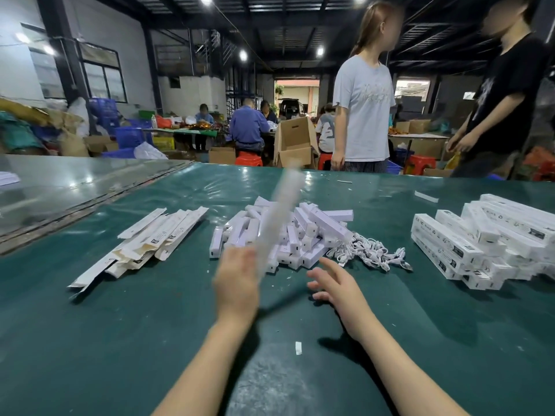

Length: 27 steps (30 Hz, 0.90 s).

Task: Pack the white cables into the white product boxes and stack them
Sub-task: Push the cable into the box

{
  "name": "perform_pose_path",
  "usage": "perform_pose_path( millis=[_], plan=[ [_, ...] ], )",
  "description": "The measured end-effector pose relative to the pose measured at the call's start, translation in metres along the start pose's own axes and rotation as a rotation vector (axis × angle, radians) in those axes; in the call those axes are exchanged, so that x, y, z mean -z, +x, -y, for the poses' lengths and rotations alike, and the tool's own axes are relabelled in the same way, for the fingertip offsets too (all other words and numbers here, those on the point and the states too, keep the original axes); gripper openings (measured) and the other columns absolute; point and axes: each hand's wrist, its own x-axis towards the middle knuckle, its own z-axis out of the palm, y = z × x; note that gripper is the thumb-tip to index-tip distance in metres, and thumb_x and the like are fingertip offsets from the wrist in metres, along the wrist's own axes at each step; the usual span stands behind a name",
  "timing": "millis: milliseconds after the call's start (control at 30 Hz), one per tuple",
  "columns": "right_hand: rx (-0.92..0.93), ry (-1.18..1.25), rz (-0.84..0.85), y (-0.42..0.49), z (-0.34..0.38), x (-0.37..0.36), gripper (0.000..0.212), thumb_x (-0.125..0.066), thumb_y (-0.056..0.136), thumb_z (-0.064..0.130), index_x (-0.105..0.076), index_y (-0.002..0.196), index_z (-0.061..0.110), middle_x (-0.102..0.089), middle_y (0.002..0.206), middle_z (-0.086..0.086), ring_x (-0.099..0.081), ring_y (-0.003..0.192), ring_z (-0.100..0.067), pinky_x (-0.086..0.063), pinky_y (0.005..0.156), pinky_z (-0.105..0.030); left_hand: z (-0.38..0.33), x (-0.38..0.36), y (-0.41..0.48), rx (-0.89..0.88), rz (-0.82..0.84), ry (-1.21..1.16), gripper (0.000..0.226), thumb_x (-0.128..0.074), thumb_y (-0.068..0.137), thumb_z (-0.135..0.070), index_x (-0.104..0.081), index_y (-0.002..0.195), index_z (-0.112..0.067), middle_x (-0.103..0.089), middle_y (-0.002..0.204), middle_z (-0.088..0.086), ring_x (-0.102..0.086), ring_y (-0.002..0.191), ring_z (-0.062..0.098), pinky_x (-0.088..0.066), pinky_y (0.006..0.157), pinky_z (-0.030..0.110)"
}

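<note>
Head: left grip, box; CE-marked stack

Bright ceiling lights — windows left, green table.

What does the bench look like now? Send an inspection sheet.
Surface: green mat, glossy at the far end.
Job's things: flat box sleeves left; heap of white units centre; packed boxes stacked right.
Clutter: paper scrap near the forearms.
Grips: left hand holds a long white box, motion-blurred; right hand open over the mat.
Cables: white cables tangled right of the heap.
Surroundings: person in grey shirt and person in black shirt stand past the far edge; open carton behind.
</note>
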Motion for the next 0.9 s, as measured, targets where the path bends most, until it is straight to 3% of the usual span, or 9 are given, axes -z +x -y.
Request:
perform_pose_path(
  millis=[67, 100, 200, 300, 433, 500, 633, 767, 900],
  plan=[
    [-0.023, 0.224, 0.016, -0.002, 0.002, -0.002, 0.047, -0.072, 0.071, 0.037, -0.048, 0.108, 0.019, -0.065, 0.092, -0.005, -0.061, 0.072, -0.013, -0.048, 0.059, -0.022, -0.023, -0.015, -0.022, -0.305, 0.365, 0.071, 0.036, -0.040, 0.089, -0.038, -0.066, 0.090, -0.013, -0.057, 0.090, 0.004, -0.054, 0.075, 0.020, -0.039, 0.065, 0.029],
    [-0.029, 0.347, -0.016, -0.002, 0.002, 0.001, 0.046, -0.072, 0.067, 0.037, -0.048, 0.101, 0.019, -0.067, 0.081, -0.003, -0.062, 0.065, -0.012, -0.047, 0.056, -0.024, -0.031, -0.022, -0.029, -0.420, 0.452, 0.074, 0.032, -0.041, 0.088, -0.040, -0.064, 0.087, -0.019, -0.057, 0.088, -0.002, -0.053, 0.073, 0.015, -0.037, 0.062, 0.024],
    [-0.103, 0.620, -0.140, -0.001, 0.001, 0.014, 0.026, -0.065, 0.074, 0.015, -0.047, 0.093, 0.013, -0.066, 0.058, -0.003, -0.062, 0.049, -0.014, -0.049, 0.047, -0.027, -0.036, -0.034, -0.036, -0.587, 0.473, 0.045, 0.010, -0.060, 0.081, -0.028, -0.067, 0.088, -0.024, -0.058, 0.082, -0.012, -0.051, 0.075, 0.006, -0.036, 0.057, 0.014],
    [-0.220, 0.768, -0.185, -0.001, 0.002, 0.016, 0.005, -0.052, 0.089, 0.006, -0.052, 0.086, 0.001, -0.068, 0.060, -0.010, -0.065, 0.048, -0.019, -0.053, 0.044, -0.027, -0.019, -0.031, -0.030, -0.377, 0.619, 0.001, 0.020, -0.066, 0.080, -0.028, -0.068, 0.100, -0.028, -0.051, 0.078, -0.020, -0.051, 0.075, 0.000, -0.040, 0.068, 0.013],
    [-0.288, 0.998, -0.174, 0.001, 0.003, 0.024, 0.019, -0.045, 0.094, 0.012, -0.058, 0.092, -0.003, -0.071, 0.070, -0.012, -0.069, 0.067, -0.023, -0.057, 0.052, -0.029, -0.012, -0.029, -0.024, -0.070, 0.603, -0.116, 0.012, -0.068, 0.077, -0.020, -0.066, 0.080, -0.031, -0.063, 0.075, -0.018, -0.057, 0.071, -0.003, -0.043, 0.069, 0.013],
    [-0.238, 1.053, -0.161, 0.003, 0.002, 0.025, 0.017, -0.047, 0.093, 0.012, -0.057, 0.096, -0.001, -0.072, 0.079, -0.011, -0.066, 0.081, -0.022, -0.058, 0.062, -0.032, -0.013, -0.031, -0.024, -0.017, 0.632, -0.155, 0.017, -0.069, 0.075, -0.021, -0.062, 0.074, -0.036, -0.066, 0.076, -0.020, -0.059, 0.073, -0.005, -0.039, 0.065, 0.008],
    [-0.190, 1.027, -0.081, 0.002, 0.001, 0.019, 0.013, -0.049, 0.090, 0.015, -0.054, 0.097, 0.006, -0.070, 0.086, -0.008, -0.066, 0.083, -0.020, -0.056, 0.077, -0.040, -0.020, -0.035, -0.032, -0.021, 0.731, -0.218, 0.022, -0.073, 0.072, -0.021, -0.060, 0.073, -0.039, -0.063, 0.078, -0.029, -0.060, 0.081, -0.004, -0.043, 0.068, 0.012],
    [-0.212, 0.985, 0.042, -0.003, 0.003, 0.013, 0.010, -0.057, 0.073, 0.020, -0.057, 0.080, 0.012, -0.069, 0.083, -0.010, -0.060, 0.089, -0.028, -0.048, 0.084, -0.049, -0.028, -0.036, -0.037, 0.004, 0.579, -0.275, 0.019, -0.071, 0.066, -0.018, -0.053, 0.068, -0.024, -0.064, 0.071, -0.017, -0.061, 0.072, 0.003, -0.048, 0.065, 0.021],
    [-0.165, 0.701, 0.121, -0.003, 0.002, 0.010, 0.026, -0.054, 0.073, 0.024, -0.053, 0.094, 0.011, -0.063, 0.087, -0.012, -0.058, 0.083, -0.026, -0.044, 0.078, -0.037, -0.025, -0.033, -0.029, 0.135, 0.431, -0.388, 0.028, -0.071, 0.070, 0.001, -0.052, 0.073, -0.020, -0.066, 0.069, -0.013, -0.063, 0.073, 0.003, -0.051, 0.069, 0.018]
  ],
)
